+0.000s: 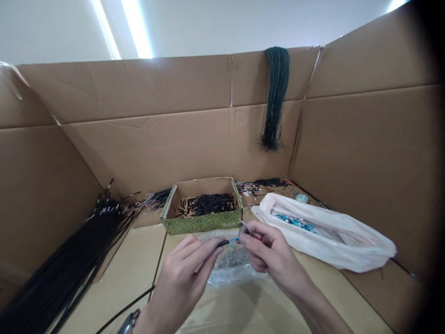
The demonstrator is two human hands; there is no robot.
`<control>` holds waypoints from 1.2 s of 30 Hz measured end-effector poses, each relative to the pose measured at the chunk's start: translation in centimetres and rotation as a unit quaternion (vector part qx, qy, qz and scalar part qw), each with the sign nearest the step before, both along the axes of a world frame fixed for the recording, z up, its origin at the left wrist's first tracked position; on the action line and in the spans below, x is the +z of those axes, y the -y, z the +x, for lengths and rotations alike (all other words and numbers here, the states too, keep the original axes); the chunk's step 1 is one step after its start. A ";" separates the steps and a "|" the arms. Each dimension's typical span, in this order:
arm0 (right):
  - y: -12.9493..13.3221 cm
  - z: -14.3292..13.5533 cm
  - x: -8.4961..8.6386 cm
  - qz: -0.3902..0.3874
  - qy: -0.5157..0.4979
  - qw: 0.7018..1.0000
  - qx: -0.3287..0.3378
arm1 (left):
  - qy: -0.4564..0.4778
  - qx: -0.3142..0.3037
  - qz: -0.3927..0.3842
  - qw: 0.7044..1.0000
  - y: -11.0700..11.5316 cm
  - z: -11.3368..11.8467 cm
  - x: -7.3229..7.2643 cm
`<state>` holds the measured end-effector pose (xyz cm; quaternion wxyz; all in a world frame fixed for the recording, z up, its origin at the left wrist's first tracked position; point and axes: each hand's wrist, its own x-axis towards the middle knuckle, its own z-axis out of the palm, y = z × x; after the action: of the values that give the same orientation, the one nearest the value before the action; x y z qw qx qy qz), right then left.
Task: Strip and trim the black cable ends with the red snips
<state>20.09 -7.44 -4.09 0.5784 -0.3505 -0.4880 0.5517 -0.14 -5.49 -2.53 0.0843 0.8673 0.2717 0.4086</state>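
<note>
Left hand (181,269), right hand (273,253); black cable (225,243) between.
Cable pinched in left fingers, lying left to right; blue wires (234,240) reach right fingertips, closed on metal tool (247,228).

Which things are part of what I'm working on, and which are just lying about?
In use: black cable with blue end; slim silver-and-red metal tool; perhaps the short black tubes.
Probably idle: hanging dark-green strand bundle; round pale-green object.
</note>
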 end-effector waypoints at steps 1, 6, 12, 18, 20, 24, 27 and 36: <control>0.1 -0.2 -0.2 0.006 -0.016 1.000 -0.005 | 0.003 0.001 -0.004 1.000 0.2 0.0 0.2; 1.1 -0.5 -0.4 0.096 0.042 0.986 -0.129 | 0.012 -0.004 -0.093 0.996 1.9 0.5 1.5; 3.1 0.2 1.5 0.156 0.062 0.977 -0.135 | 0.007 -0.021 -0.275 0.961 5.5 1.1 3.6; 4.8 -0.7 1.7 0.145 -0.027 0.989 -0.027 | 0.120 -0.055 -0.341 0.931 8.0 1.8 3.5; 5.4 -1.6 1.3 0.164 -0.025 0.985 -0.038 | 0.166 -0.057 -0.354 0.919 8.2 2.2 3.3; 6.2 -1.7 1.4 0.269 0.085 0.951 -0.128 | 0.193 -0.049 -0.359 0.912 8.1 2.5 3.1; 6.1 0.4 2.2 0.268 0.111 0.952 -0.100 | 0.172 -0.033 -0.325 0.929 8.5 2.3 3.1; 6.5 4.7 6.4 0.248 0.221 0.943 0.021 | 0.036 -0.011 -0.246 0.969 9.7 3.2 2.7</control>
<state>24.82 -13.95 2.28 0.5128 -0.2990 -0.7322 0.3340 3.07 -15.19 0.19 0.3087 0.8077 0.3513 0.3591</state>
